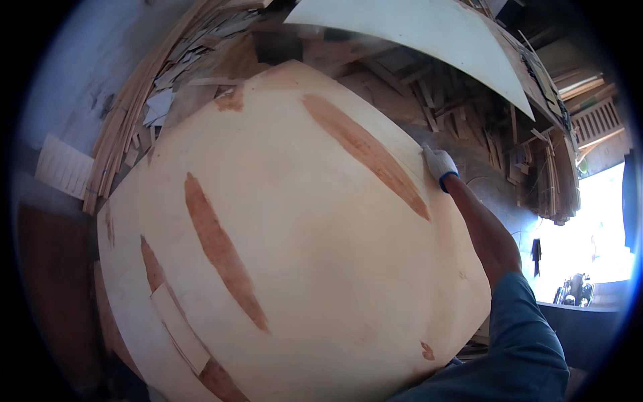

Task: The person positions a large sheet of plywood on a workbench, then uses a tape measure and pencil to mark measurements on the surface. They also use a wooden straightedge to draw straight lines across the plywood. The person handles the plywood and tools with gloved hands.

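A large pale plywood sheet with long reddish-brown patches fills the middle of the head view. My right hand, in a white glove with a blue cuff, grips the sheet's far right edge; some of its fingers are hidden. My right arm stretches out along that side in a blue-grey sleeve. A loose thin rectangular strip of pale wood lies on the sheet at the lower left, partly over a brown patch. My left hand does not show.
Another pale sheet juts out at the top right. Wood scraps are heaped behind the sheet, and long strips lean along the left wall. A slatted plastic crate and a bright opening are at the right.
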Tool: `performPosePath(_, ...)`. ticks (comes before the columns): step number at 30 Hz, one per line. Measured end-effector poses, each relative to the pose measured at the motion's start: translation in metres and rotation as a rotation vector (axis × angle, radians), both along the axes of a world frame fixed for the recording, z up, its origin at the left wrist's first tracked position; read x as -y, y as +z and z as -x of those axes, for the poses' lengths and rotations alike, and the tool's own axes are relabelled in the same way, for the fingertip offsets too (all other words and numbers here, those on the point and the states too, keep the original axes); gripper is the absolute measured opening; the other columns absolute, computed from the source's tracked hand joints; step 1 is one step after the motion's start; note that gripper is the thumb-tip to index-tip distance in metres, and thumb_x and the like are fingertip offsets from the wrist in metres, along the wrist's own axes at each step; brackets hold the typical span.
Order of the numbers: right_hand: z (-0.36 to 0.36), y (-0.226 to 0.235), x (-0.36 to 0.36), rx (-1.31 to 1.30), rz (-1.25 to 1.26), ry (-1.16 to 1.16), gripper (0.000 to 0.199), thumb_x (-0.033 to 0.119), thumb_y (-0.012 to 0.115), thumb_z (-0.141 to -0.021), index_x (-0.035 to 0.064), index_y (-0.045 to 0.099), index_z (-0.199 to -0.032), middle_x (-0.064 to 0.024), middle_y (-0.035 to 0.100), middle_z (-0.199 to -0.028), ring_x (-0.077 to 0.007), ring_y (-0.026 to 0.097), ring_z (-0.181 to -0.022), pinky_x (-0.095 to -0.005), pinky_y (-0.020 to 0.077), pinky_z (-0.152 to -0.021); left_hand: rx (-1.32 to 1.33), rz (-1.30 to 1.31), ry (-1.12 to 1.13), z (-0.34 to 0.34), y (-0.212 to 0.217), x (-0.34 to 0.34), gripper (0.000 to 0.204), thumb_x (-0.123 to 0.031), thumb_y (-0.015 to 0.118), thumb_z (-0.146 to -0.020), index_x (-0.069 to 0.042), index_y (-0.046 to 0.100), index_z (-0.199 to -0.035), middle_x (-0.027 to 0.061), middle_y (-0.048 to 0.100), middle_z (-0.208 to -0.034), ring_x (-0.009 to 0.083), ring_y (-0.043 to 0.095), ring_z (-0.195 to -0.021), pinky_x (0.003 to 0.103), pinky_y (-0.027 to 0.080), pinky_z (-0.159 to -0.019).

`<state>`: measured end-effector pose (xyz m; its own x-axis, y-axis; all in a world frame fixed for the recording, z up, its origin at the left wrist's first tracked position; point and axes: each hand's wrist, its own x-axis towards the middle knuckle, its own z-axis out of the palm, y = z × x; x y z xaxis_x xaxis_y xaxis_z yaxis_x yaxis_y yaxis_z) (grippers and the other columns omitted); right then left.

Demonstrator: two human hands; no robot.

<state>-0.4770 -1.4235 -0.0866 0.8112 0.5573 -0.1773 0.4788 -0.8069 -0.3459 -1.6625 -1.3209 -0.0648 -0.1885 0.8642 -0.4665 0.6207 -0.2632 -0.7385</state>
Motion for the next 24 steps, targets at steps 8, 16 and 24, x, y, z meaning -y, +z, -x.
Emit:
performPosePath(8,-0.085,0.000,0.216,0.004,0.008,-0.455,0.064,0.054,0.042,-0.098,-0.0002,0.072,-0.113,-0.0255,0.070,-0.116,-0.0417,0.064,-0.114,-0.0458,0.0461,-0.099,0.203,0.019,-0.332,-0.106,-0.101,-0.207,0.048,-0.033,0.048,-0.103,-0.008,0.052,-0.144,0.0140,0.056,-0.144,0.0302,0.056,-0.129,0.047,0.048,-0.102)
performPosePath(16,-0.111,0.039,0.446,0.146,-0.225,-0.958,0.061,0.050,0.054,-0.092,-0.0085,0.072,-0.101,-0.0227,0.072,-0.088,-0.0328,0.067,-0.081,-0.0458,0.0503,-0.080,1.239,-0.341,0.237,-0.411,-0.064,-0.377,0.076,-0.059,0.041,-0.104,0.009,0.058,-0.134,0.0204,0.065,-0.131,0.0300,0.063,-0.115,0.039,0.045,-0.102)
performPosePath(24,-0.111,0.087,0.492,0.101,-0.491,-1.122,0.059,0.045,0.049,-0.103,-0.0112,0.063,-0.091,-0.0140,0.061,-0.071,-0.0199,0.055,-0.067,-0.0417,0.0453,-0.066,1.937,-0.311,0.573,-0.503,0.144,-0.414,0.066,-0.054,0.049,-0.104,0.003,0.061,-0.134,0.0086,0.067,-0.126,0.0213,0.063,-0.110,0.033,0.050,-0.096)
